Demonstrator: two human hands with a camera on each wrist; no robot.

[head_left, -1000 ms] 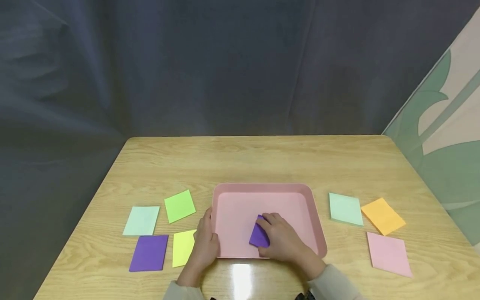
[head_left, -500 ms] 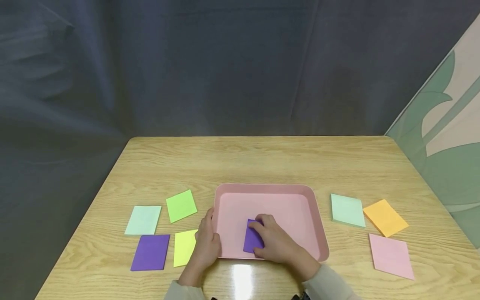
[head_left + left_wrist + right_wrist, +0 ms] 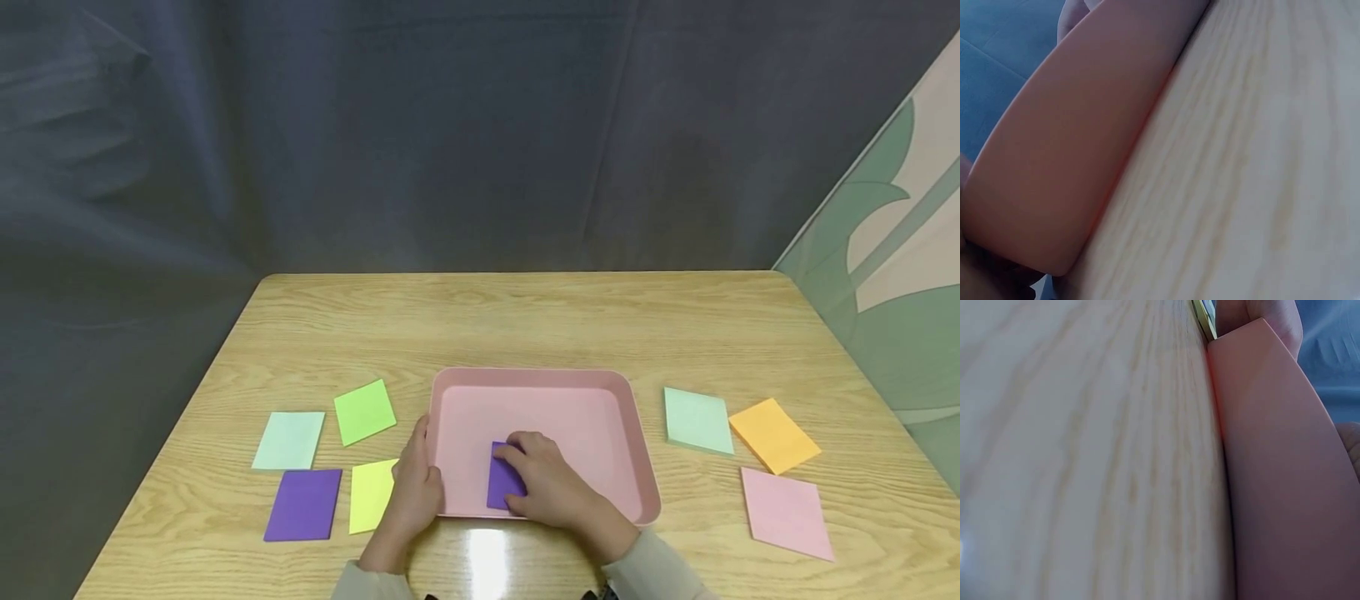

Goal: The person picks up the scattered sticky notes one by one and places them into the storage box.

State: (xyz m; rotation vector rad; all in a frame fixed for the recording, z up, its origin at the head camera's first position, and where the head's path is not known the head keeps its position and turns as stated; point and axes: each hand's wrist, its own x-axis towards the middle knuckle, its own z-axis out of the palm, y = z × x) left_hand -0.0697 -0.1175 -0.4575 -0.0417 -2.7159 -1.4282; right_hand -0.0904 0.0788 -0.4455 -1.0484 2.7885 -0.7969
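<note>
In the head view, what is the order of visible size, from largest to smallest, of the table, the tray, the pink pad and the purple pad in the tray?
1. Table
2. Tray
3. Pink pad
4. Purple pad, counting only its visible part; the right hand hides the rest.

The pink tray (image 3: 573, 417) lies flat; the purple pad (image 3: 501, 485) is inside.

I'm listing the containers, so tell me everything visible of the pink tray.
The pink tray is shallow, rectangular and round-cornered, with smooth, plastic-looking walls. It lies flat, open side up, on the wooden table. The left hand holds its left side; the right hand grips a purple pad inside.
</note>
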